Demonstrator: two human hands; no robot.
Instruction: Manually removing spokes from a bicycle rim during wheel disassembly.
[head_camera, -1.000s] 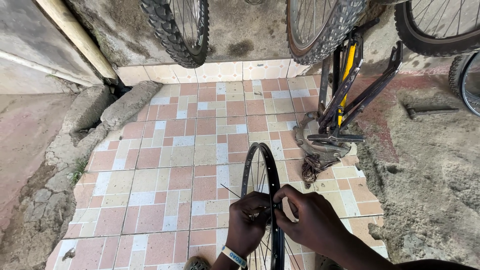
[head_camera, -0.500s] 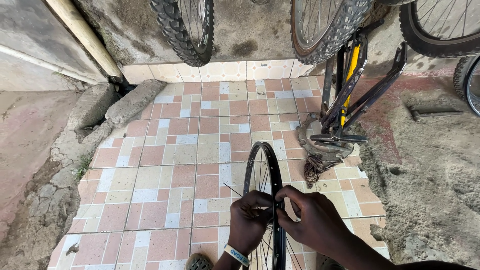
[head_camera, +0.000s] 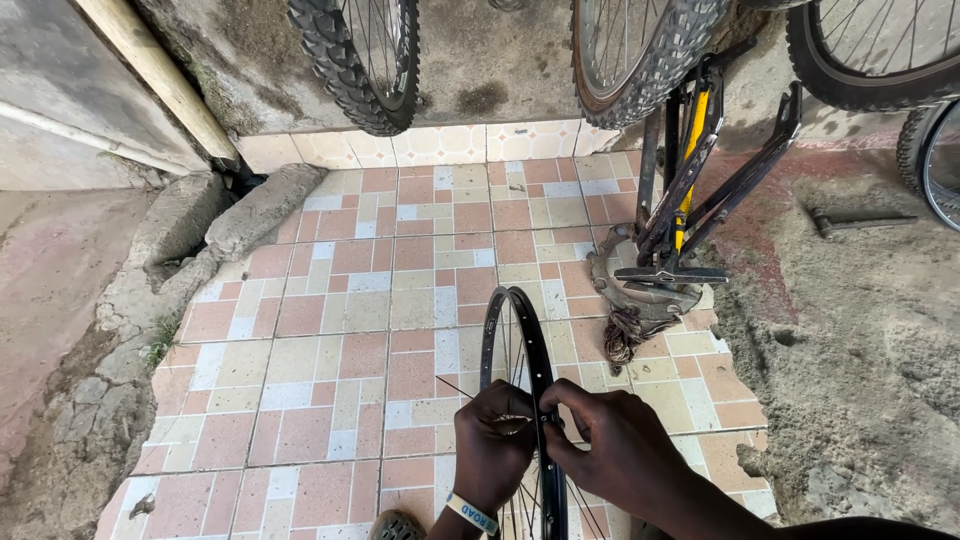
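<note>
While both hands work low in the head view, the scene reads as follows:

Wheel rim: a bare black bicycle rim (head_camera: 520, 350) with thin spokes stands upright on edge over the tiled floor (head_camera: 330, 330), near the bottom centre of the picture.
Left hand: the left hand (head_camera: 497, 445) is curled closed on the rim's left side, fingers pinched around a spoke near the rim wall (a pale wristband sits on the wrist).
Right hand: the right hand (head_camera: 620, 450) is wrapped over the rim from the right, fingers bent and thumb pressed toward the rim; whether it holds a small tool I cannot tell.
Hands together: they meet at the same stretch of rim, nearly touching.
Change from earlier: since a second ago the rim and both hands have stayed at the same spot, and the grips look the same; the whole view has drifted only slightly.
Behind the rim: a black and yellow bicycle frame (head_camera: 690, 180) stands to the right, with a grey ring-shaped part (head_camera: 625, 290) and a tangle of brown cord (head_camera: 622, 335) at its foot.
Back wall: knobbly tyres (head_camera: 360, 60) hang or lean along the top.
Right ground: bare earth with a metal tool (head_camera: 860, 222) lying on it.
Left edge: broken concrete kerb (head_camera: 175, 235).
</note>
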